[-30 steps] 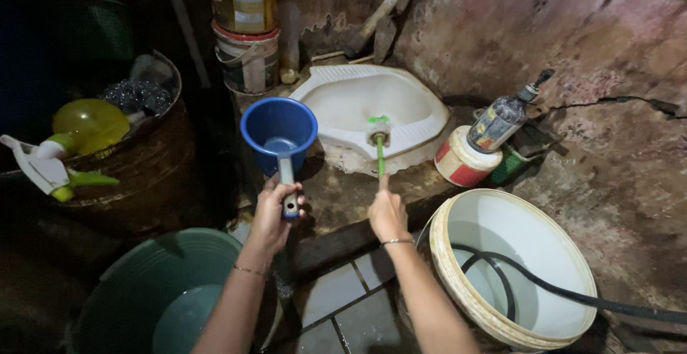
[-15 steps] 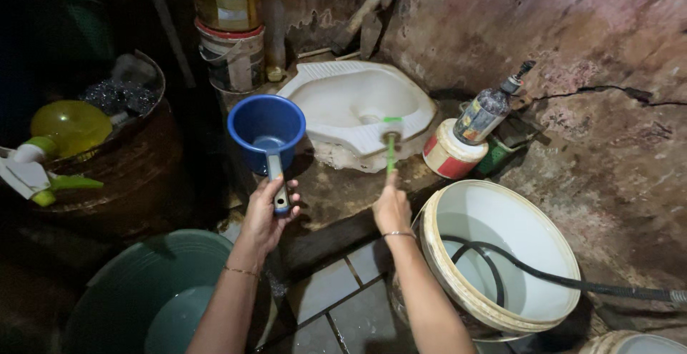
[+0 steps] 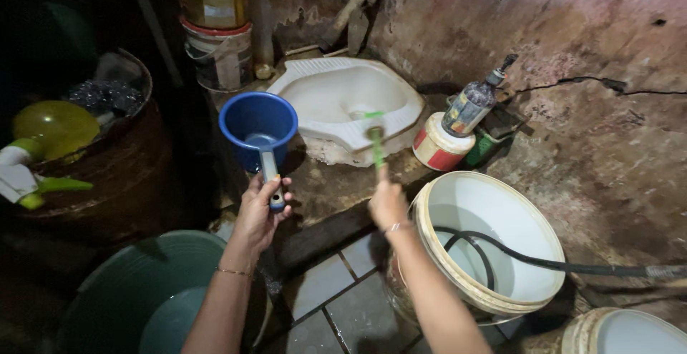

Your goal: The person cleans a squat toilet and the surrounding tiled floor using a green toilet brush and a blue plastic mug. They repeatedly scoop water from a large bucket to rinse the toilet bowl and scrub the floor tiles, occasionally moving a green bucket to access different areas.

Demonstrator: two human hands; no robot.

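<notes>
My left hand (image 3: 259, 211) grips the handle of a blue plastic dipper (image 3: 257, 128), held upright with a little water in it, left of a white squat toilet pan (image 3: 343, 100). My right hand (image 3: 388, 204) holds the green handle of a toilet brush (image 3: 375, 141), blurred by motion. The brush head rests on the pan's near rim.
A white bucket (image 3: 544, 250) with a black hose (image 3: 572, 267) in it stands right of my right arm. A green tub (image 3: 129, 289) with water sits at lower left. A pump bottle (image 3: 469, 104) stands on a red-and-white tin (image 3: 436, 150). Dark barrel (image 3: 136, 175) at left, stacked paint tins (image 3: 215, 53) behind.
The brush has moved along the pan's front rim, first right, then back a little left. The view has shifted right and down. The dipper stays held in the same pose.
</notes>
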